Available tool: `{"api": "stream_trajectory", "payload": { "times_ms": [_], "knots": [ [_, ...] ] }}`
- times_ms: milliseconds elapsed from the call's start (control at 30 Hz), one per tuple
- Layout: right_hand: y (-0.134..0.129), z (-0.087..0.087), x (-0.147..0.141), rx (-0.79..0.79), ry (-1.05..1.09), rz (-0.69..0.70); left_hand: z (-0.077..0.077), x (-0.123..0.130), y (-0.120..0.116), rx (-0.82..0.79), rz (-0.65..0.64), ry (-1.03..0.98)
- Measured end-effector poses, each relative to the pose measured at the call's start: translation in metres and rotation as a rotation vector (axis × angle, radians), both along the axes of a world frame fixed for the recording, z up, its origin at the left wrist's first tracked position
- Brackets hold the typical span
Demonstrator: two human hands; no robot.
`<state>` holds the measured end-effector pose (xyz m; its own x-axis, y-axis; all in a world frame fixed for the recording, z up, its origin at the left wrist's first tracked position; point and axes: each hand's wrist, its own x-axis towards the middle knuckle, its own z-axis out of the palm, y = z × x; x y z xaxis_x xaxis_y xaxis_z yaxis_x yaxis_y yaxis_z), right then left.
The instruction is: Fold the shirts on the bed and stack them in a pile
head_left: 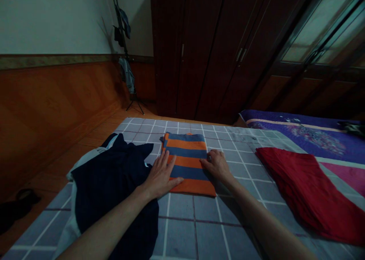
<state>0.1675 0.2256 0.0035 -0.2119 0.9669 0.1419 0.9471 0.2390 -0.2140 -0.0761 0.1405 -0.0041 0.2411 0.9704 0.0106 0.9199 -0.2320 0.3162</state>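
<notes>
A folded cloth with orange and blue-grey stripes (pixel 186 161), apparently a garment, lies flat in a neat rectangle. My left hand (pixel 162 174) rests on its left side, fingers spread and thumb pointing across the front stripes. On the opposite edge is my right hand (pixel 218 164), its thumb on the cloth and its fingers bent beside the edge; a ring shows on one finger. The fingertips of the right hand are partly hidden. Under and beside my left forearm is a loose heap of dark navy clothing (pixel 114 180) with light grey parts.
Red folded cloth (pixel 310 191) lies at the right on the grey checked bedcover (pixel 182 229). Beyond it is a purple floral bed surface (pixel 299 134). A dark wardrobe (pixel 196 54) stands past the far edge, with a coat stand (pixel 125 48) left of it.
</notes>
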Motion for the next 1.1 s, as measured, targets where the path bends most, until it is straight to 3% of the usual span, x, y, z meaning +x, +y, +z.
{"api": "stream_trajectory", "payload": {
  "times_ms": [200,433,600,733,967,1100],
  "knots": [
    [-0.009,0.012,-0.008,-0.119,0.042,-0.093,-0.005,-0.018,0.014,0.195,0.21,0.039],
    [-0.012,0.017,-0.003,-0.221,0.137,-0.118,0.005,-0.029,0.022,0.073,0.301,0.126],
    [-0.01,0.012,-0.006,-0.281,0.378,-0.143,0.006,-0.029,0.027,-0.062,0.302,0.095],
    [-0.007,0.008,-0.008,-0.389,0.682,-0.164,0.002,-0.029,0.029,-0.092,0.329,-0.082],
    [-0.008,0.009,-0.009,-0.668,1.147,-0.132,0.003,-0.026,0.032,-0.301,0.496,-0.789],
    [-0.01,0.007,-0.006,-0.774,1.279,-0.137,0.009,-0.023,0.034,-0.495,0.45,-0.809]
  ]
}}
